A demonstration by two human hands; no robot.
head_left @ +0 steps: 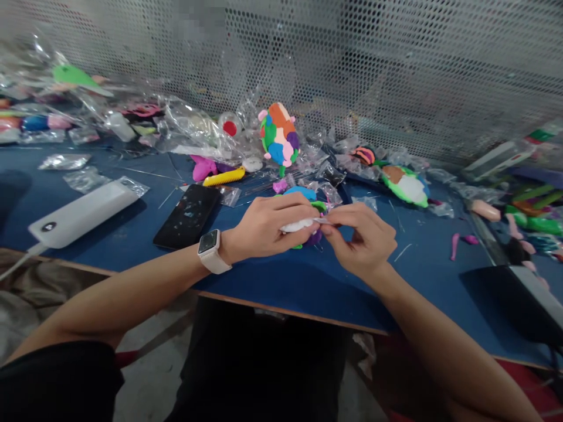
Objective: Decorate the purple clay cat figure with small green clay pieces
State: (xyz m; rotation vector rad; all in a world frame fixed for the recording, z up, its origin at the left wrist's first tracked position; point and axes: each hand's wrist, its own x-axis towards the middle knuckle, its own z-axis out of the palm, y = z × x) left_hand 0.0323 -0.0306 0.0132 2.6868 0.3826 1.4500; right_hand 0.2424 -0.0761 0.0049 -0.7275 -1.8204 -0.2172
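Observation:
Near the middle of the blue table (264, 281), my left hand (275, 225), with a watch (209, 243) on its wrist, is closed around a piece of white clay (297, 225). My right hand (363, 237) pinches the thin, whitish right end of that piece between thumb and forefinger. Just beneath and behind the hands lie blue clay (301, 192) and some green and purple pieces, partly hidden by the fingers. Behind them stands a rounded, multicoloured clay piece (280, 138).
A black phone (188, 217) and a white power bank (83, 214) with a cable lie left. Clear plastic packets (193, 126) and clay pieces line the perforated metal screen (396, 70). A yellow tool (224, 177) lies behind the phone. A dark device (514, 299) sits right.

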